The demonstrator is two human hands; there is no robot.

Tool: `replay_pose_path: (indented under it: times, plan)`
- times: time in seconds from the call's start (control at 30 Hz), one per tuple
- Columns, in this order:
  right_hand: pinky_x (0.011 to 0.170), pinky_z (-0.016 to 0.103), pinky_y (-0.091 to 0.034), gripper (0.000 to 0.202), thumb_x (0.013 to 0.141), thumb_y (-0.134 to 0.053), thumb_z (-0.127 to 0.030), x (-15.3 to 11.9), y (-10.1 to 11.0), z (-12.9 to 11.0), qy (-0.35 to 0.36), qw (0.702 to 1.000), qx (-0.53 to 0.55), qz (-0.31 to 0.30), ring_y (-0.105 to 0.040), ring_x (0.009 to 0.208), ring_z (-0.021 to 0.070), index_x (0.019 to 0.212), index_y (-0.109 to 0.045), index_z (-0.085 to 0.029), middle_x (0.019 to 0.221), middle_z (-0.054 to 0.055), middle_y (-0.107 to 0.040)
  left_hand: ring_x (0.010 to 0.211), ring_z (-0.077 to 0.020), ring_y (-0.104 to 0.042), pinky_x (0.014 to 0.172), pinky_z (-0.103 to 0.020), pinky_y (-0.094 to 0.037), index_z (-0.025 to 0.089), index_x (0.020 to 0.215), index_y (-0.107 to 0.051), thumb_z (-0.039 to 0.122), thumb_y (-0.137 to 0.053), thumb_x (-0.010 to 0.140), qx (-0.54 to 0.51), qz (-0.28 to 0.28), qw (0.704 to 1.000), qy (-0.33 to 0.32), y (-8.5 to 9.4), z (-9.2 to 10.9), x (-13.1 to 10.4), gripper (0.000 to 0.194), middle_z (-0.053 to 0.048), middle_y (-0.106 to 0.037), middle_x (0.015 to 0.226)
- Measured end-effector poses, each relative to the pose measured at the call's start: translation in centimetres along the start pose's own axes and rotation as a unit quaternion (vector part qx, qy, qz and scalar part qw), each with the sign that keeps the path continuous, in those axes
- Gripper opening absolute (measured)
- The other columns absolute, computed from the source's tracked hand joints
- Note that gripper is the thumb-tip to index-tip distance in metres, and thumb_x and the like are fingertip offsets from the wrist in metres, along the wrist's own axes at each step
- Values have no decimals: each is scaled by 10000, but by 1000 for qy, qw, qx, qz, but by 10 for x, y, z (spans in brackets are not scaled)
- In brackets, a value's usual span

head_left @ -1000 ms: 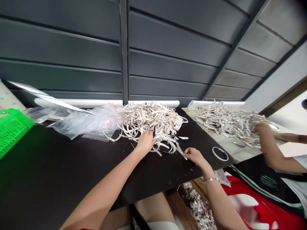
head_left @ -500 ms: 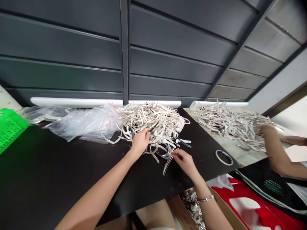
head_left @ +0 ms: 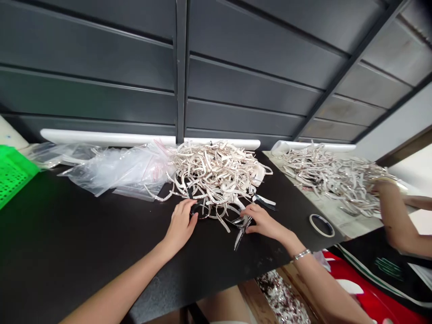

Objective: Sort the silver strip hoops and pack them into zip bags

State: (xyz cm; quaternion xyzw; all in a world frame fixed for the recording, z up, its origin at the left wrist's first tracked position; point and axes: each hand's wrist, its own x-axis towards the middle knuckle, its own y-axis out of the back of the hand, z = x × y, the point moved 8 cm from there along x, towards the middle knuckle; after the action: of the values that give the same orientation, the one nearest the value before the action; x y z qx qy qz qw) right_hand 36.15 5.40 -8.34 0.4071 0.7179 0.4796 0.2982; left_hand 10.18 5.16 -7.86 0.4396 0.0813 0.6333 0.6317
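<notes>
Black tabletop point(head_left: 67, 238), strips point(head_left: 219, 173), left hand point(head_left: 180, 222) drawn back

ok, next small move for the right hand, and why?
Probably draw the silvery strips a little away from the strip pile with the right hand: its fingers seem to pinch them, and their near ends stick out over bare black tabletop, clear of the tangle.

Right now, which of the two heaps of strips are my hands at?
The heap on the black tabletop, right of the plastic bags; your left hand and right hand are at its near edge. The other heap lies on a pale surface.
</notes>
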Motion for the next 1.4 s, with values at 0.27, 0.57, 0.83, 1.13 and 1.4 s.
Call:
replay_pose_path:
  times: [0.27,0.57,0.83,1.13,1.4]
  plan:
    - [691,314,-436,45,840,-582,-226,11,-1,-21,72,991,-114,-8,-505,800,213,865,-619,-219,853,43,-502,1136,-251,-487,967,-465,-414,222,1151,-493,188,-437,873,-21,41,999,29,8,-6,1,285,-99,-521,1167]
    - [753,346,-466,221,950,-344,-298,20,49,-20,42,986,-68,149,-560,837,227,1009,-536,-207,939,98,-549,1117,-249,-502,961,-461,-420,235,1127,-513,175,-451,851,-59,55,996,41,7,-12,1,289,-91,-528,1153]
    - [716,349,-434,249,906,-369,-338,113,127,-4,-42,959,-100,261,-538,757,229,843,-551,-180,791,77,-569,1115,-255,-495,966,-466,-409,219,1130,-509,176,-445,851,-67,44,996,51,7,-12,3,290,-105,-521,1153]
    - [804,391,-441,347,871,-474,-407,73,133,-3,-63,887,-92,449,-533,890,245,1104,-545,-160,1004,119,-572,1136,-254,-477,981,-470,-388,226,1141,-489,159,-442,851,-52,45,996,49,9,-11,2,301,-106,-510,1177]
    - [818,348,-461,170,786,-645,-276,9,14,-13,-1,1000,20,6,-567,899,220,947,-606,-240,945,47,-588,1146,-264,-463,990,-476,-372,228,1152,-468,145,-448,845,-38,43,998,41,7,-7,2,318,-107,-493,1173]
